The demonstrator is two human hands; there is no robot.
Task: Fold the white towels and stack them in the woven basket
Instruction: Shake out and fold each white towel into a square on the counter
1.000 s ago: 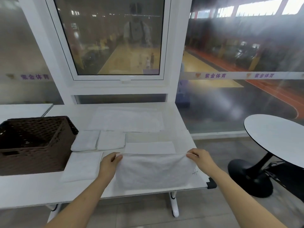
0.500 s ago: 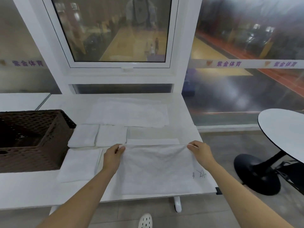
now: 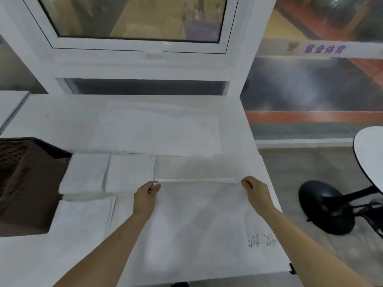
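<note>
Pinching the far corners of the flat white cloth towel (image 3: 199, 220) on the white surface (image 3: 62, 119).
My left hand (image 3: 145, 196) and right hand (image 3: 256, 192) each grip one; long axis spans between them, dark woven basket (image 3: 27, 183) lies left, nearer my left hand.

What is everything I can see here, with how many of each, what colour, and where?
towel being folded: one, white, near edge of the table, far corners pinched
folded towels: two side by side, white, right of the basket
folded towel: one, white, in front of those
spread towel: one, white, far side of the table
basket: one, dark brown, woven, left
table: one, white
round table: one, white top, black base, right
window: one, white frame
left hand: grip on left corner
right hand: grip on right corner
</note>
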